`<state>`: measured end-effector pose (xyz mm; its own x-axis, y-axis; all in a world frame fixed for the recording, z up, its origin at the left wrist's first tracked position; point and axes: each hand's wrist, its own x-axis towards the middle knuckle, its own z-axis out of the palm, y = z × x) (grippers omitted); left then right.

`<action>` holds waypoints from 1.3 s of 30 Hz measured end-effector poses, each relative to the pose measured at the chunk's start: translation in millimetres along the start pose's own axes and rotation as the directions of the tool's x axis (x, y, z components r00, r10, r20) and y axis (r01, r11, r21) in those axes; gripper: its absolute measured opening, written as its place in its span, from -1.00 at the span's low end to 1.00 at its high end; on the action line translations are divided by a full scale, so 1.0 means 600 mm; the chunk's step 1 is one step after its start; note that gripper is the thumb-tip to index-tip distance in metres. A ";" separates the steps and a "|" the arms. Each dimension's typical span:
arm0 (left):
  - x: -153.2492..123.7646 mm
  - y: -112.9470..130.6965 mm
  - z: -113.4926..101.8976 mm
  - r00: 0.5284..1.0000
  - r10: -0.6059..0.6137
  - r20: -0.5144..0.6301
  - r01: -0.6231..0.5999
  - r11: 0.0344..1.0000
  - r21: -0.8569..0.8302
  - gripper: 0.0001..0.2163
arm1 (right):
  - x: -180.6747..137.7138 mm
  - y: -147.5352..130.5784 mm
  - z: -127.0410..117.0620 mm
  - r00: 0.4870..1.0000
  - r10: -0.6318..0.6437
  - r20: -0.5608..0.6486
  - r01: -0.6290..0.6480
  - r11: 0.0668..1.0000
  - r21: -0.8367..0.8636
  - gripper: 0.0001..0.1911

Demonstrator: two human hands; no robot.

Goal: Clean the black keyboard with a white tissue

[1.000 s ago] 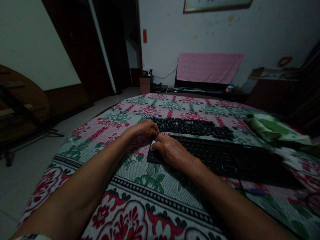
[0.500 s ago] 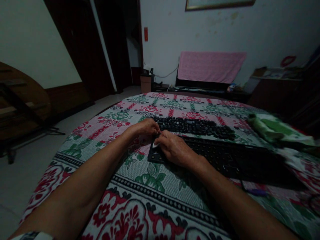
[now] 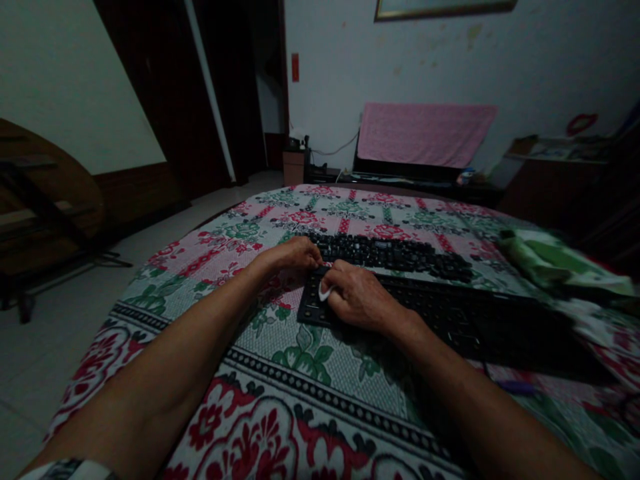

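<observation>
A black keyboard [image 3: 450,313] with its keycaps off lies across the patterned tablecloth, its bare switch spots showing. My left hand [image 3: 300,253] is closed at the keyboard's far left corner, fingertips gripping its edge. My right hand [image 3: 357,293] is closed over the keyboard's left end and pinches a white tissue [image 3: 325,291] against it. Just behind the keyboard runs a long heap of loose black keycaps [image 3: 390,252]. Part of the keyboard's left end is hidden beneath my right hand.
On the right lie a green and white soft pack [image 3: 560,260] and crumpled white tissue [image 3: 585,320]. A purple pen-like object [image 3: 516,387] rests near the keyboard's front edge. The floral tablecloth [image 3: 300,360] covers the table. Beyond stands a pink-cloth-draped screen [image 3: 425,133].
My right hand has shifted slightly right with the tissue, uncovering more of the keyboard's left end. My left hand stays at the corner.
</observation>
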<state>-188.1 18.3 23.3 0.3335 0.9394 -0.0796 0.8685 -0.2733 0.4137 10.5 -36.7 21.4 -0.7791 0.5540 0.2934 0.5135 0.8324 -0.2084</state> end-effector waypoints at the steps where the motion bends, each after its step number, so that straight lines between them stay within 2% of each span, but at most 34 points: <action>1: -0.001 0.001 0.000 1.000 -0.005 0.002 0.005 1.000 0.001 -0.75 | 0.000 0.001 0.001 1.000 -0.005 -0.016 0.005 1.000 0.014 -0.77; 4: -0.004 0.008 -0.002 1.000 -0.011 0.013 0.011 1.000 0.011 -0.76 | 0.003 -0.003 0.010 0.994 -0.095 -0.047 0.097 0.994 0.050 -0.73; 6: -0.005 0.012 -0.002 1.000 -0.016 0.013 0.015 1.000 0.021 -0.76 | 0.005 -0.010 0.017 0.987 -0.158 -0.031 0.159 0.986 0.039 -0.73; 9: -0.005 0.010 -0.002 1.000 -0.012 -0.002 0.012 1.000 0.016 -0.77 | 0.003 -0.023 0.019 0.983 -0.182 0.017 0.182 0.983 0.017 -0.74; 13: 0.000 0.000 0.001 1.000 0.003 0.005 -0.003 1.000 -0.029 -0.77 | 0.000 -0.028 0.007 0.973 -0.222 0.067 0.208 0.963 0.171 -0.74; 16: 0.002 -0.004 0.001 1.000 0.015 0.012 -0.015 0.999 -0.043 -0.76 | 0.002 -0.020 0.002 0.984 -0.177 0.012 0.168 0.949 0.266 -0.78; 18: 0.002 -0.003 0.001 1.000 0.012 0.008 -0.012 0.999 -0.034 -0.78 | 0.005 -0.012 0.006 0.989 -0.128 -0.075 0.144 0.952 0.272 -0.78; 20: 0.000 -0.001 0.000 1.000 0.005 0.006 -0.005 1.000 -0.028 -0.78 | 0.006 -0.009 0.012 0.982 -0.136 -0.131 0.166 0.952 0.257 -0.74; 22: -0.001 0.001 0.000 1.000 -0.003 0.007 0.003 1.000 -0.030 -0.79 | 0.005 -0.012 0.017 0.979 -0.175 -0.108 0.197 0.950 0.244 -0.71; 25: -0.001 0.002 0.000 1.000 -0.021 0.019 0.022 0.999 -0.043 -0.78 | 0.003 -0.022 0.013 0.979 -0.203 0.024 0.187 0.935 0.300 -0.74; 27: -0.002 0.003 -0.001 0.999 -0.027 0.020 0.028 0.998 -0.050 -0.78 | 0.003 -0.024 0.004 0.986 -0.157 0.060 0.123 0.918 0.377 -0.77; 29: -0.002 0.003 -0.002 1.000 -0.012 0.017 0.013 0.999 -0.036 -0.78 | 0.005 -0.017 -0.006 0.998 -0.064 0.015 0.052 0.905 0.422 -0.79; 32: -0.001 0.002 -0.002 1.000 0.010 0.023 -0.009 1.000 -0.016 -0.78 | 0.006 0.002 -0.014 0.998 0.040 -0.049 -0.018 0.921 0.390 -0.78; 34: 0.000 0.002 -0.002 1.000 -0.002 0.024 0.003 1.000 -0.021 -0.78 | 0.006 0.012 -0.013 0.998 0.037 -0.043 -0.019 0.932 0.363 -0.76; 39: -0.003 0.010 -0.003 1.000 -0.024 0.015 0.024 1.000 0.000 -0.77 | 0.004 0.001 0.000 0.987 -0.163 -0.012 0.161 0.961 0.227 -0.73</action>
<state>-184.5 15.3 27.7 0.3179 0.9425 -0.1035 0.8765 -0.2505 0.4112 9.0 -34.9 21.7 -0.8480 0.4110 0.3345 0.2859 0.8863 -0.3643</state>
